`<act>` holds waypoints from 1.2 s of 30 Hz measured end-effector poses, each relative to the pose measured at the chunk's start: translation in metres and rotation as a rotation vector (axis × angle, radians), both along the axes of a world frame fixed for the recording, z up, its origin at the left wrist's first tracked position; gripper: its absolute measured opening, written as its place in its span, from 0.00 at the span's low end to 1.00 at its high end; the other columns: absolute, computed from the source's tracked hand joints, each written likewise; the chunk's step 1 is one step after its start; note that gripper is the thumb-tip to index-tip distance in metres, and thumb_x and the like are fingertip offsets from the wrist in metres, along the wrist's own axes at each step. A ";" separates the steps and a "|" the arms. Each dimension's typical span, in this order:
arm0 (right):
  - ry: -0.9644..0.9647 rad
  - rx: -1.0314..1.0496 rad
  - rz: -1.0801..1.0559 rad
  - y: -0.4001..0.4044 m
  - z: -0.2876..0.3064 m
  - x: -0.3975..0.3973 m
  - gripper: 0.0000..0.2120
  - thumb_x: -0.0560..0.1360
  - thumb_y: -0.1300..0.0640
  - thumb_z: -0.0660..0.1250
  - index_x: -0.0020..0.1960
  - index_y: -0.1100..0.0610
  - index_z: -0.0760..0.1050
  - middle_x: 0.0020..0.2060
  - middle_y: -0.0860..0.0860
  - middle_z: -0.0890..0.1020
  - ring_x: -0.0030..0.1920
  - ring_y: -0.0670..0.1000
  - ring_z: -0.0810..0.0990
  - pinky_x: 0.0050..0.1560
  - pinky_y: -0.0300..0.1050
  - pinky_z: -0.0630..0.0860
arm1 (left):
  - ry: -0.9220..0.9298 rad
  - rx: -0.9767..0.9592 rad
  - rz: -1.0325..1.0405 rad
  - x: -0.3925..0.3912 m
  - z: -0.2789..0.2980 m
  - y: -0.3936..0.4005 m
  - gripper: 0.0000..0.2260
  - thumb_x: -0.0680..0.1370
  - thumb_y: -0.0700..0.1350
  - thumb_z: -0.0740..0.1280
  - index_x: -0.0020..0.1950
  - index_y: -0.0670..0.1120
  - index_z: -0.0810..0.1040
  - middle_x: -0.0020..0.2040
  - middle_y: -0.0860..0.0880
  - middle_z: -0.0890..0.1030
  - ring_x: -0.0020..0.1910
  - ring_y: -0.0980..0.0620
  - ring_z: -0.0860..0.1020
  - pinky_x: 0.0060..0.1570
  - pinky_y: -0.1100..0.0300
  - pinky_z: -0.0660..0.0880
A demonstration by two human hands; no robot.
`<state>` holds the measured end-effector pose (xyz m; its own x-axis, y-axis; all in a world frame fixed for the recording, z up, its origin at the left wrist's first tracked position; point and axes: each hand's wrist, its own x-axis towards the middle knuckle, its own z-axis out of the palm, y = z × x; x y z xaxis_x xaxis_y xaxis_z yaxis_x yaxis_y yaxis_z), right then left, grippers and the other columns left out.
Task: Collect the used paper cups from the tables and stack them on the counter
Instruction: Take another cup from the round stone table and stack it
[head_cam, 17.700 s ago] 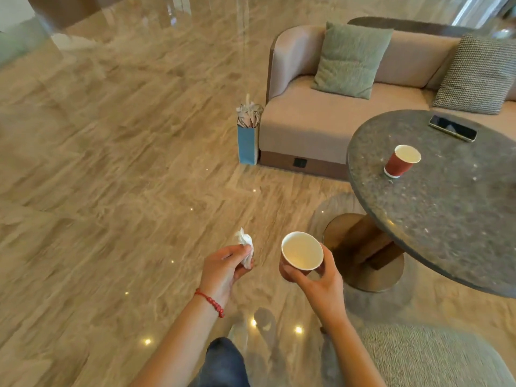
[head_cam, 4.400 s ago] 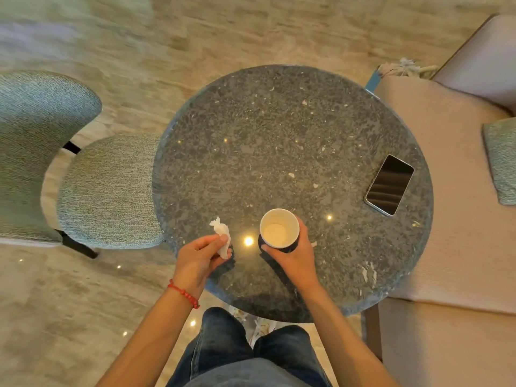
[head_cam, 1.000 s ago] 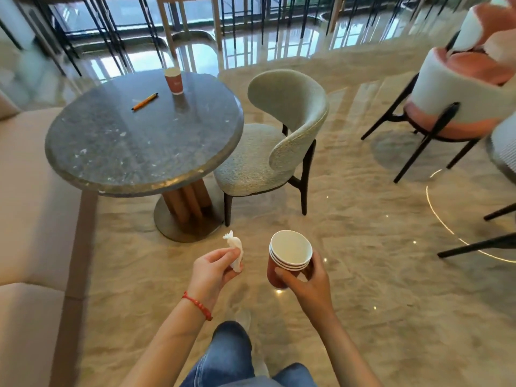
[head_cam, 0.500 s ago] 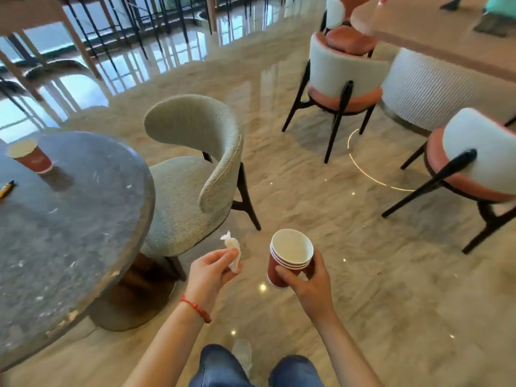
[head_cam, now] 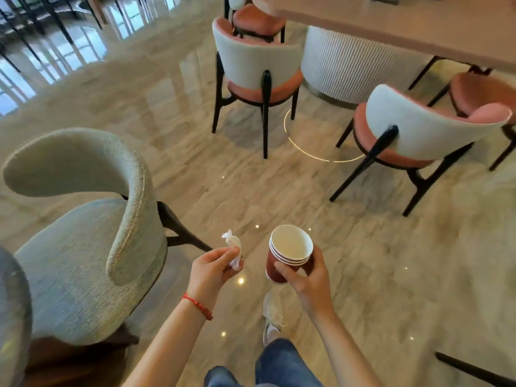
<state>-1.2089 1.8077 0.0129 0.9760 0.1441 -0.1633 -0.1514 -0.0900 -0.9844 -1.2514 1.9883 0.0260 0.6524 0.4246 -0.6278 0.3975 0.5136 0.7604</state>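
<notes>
My right hand [head_cam: 310, 277] grips a stack of nested red paper cups [head_cam: 289, 252] with white insides, held upright at waist height over the floor. To its left, my left hand [head_cam: 213, 268] pinches a crumpled white tissue [head_cam: 233, 245] between thumb and fingers. A pale counter top [head_cam: 418, 26] on a ribbed white base [head_cam: 346, 65] runs across the upper right, well ahead of both hands.
A grey-green upholstered chair [head_cam: 89, 233] stands close on my left, with the dark round table's edge [head_cam: 12, 317] at the far left. White-and-pink chairs [head_cam: 257, 68] [head_cam: 418, 132] with black legs stand before the counter. Glossy stone floor lies between them.
The view has swung right: the round table with its red cup has slid almost out of sight, and the counter and pink chairs are nearer. Both hands hold the same things.
</notes>
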 end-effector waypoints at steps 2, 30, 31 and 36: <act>-0.004 0.009 0.004 -0.002 0.012 0.038 0.30 0.55 0.46 0.78 0.55 0.44 0.73 0.48 0.43 0.82 0.51 0.44 0.80 0.51 0.40 0.77 | -0.007 -0.010 0.006 0.038 0.010 -0.003 0.03 0.72 0.41 0.71 0.40 0.41 0.82 0.41 0.42 0.83 0.36 0.53 0.82 0.33 0.63 0.78; -0.113 -0.007 0.128 0.165 0.039 0.507 0.28 0.57 0.45 0.77 0.55 0.43 0.73 0.51 0.36 0.80 0.53 0.41 0.79 0.50 0.33 0.75 | -0.152 -0.013 0.102 0.482 0.036 0.164 0.05 0.72 0.38 0.69 0.37 0.40 0.82 0.33 0.46 0.82 0.33 0.53 0.81 0.34 0.64 0.78; -0.116 -0.001 0.134 0.176 0.041 0.522 0.28 0.57 0.44 0.77 0.56 0.43 0.73 0.51 0.37 0.80 0.53 0.42 0.79 0.50 0.33 0.75 | -0.153 -0.008 0.111 0.495 0.037 0.176 0.05 0.73 0.38 0.69 0.37 0.40 0.82 0.33 0.46 0.82 0.33 0.53 0.81 0.34 0.64 0.78; -0.100 -0.012 0.202 0.226 0.042 0.577 0.29 0.57 0.43 0.77 0.57 0.43 0.73 0.51 0.39 0.80 0.54 0.43 0.79 0.51 0.35 0.76 | -0.151 -0.016 0.180 0.537 0.035 0.224 0.05 0.72 0.39 0.70 0.36 0.41 0.83 0.33 0.46 0.83 0.33 0.53 0.81 0.35 0.64 0.78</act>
